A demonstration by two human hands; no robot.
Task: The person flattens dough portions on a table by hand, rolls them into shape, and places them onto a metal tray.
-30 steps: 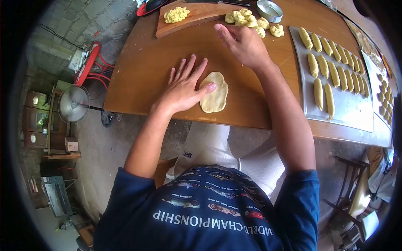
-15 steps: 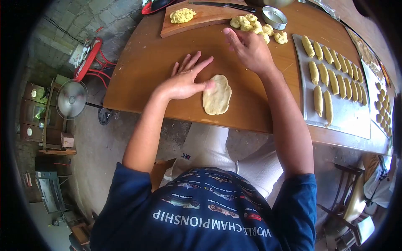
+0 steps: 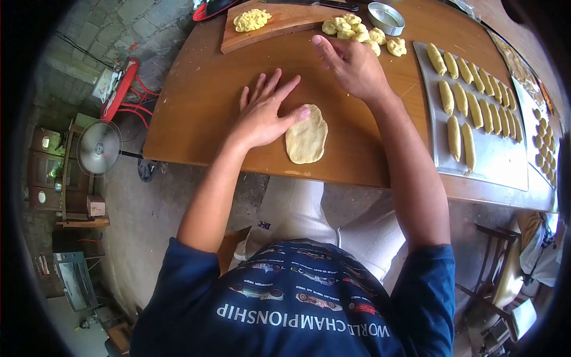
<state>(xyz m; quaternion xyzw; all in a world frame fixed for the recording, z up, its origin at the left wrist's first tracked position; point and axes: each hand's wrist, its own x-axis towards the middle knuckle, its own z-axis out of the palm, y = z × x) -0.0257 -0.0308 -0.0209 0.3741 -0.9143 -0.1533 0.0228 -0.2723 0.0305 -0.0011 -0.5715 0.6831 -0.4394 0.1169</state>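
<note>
Two bare hands, 1 dough oval (image 3: 307, 144), 1 wooden table (image 3: 202, 119).

Found flat on the wood near the front edge: the 1 oval, with left hand (image 3: 263, 121) spread wide beside it, thumb over its upper left part; contact uncertain. Right hand (image 3: 358, 70) raised, thumb out, fingers curled; cannot tell whether holding anything. Counted beyond: 1 cutting board (image 3: 291, 22) bearing 1 yellow mound (image 3: 251, 20) and 1 knife (image 3: 339, 5); 1 round tin (image 3: 386, 19); 1 cluster of dough lumps (image 3: 345, 25), partly hidden by the right hand, total uncertain. To the right, 1 metal tray (image 3: 493, 169) with 3 rows of rolls (image 3: 454, 138): 2 in the nearest row, others too crowded for a sure count. Farther right, small rounds (image 3: 540, 142), too small to count.
</note>
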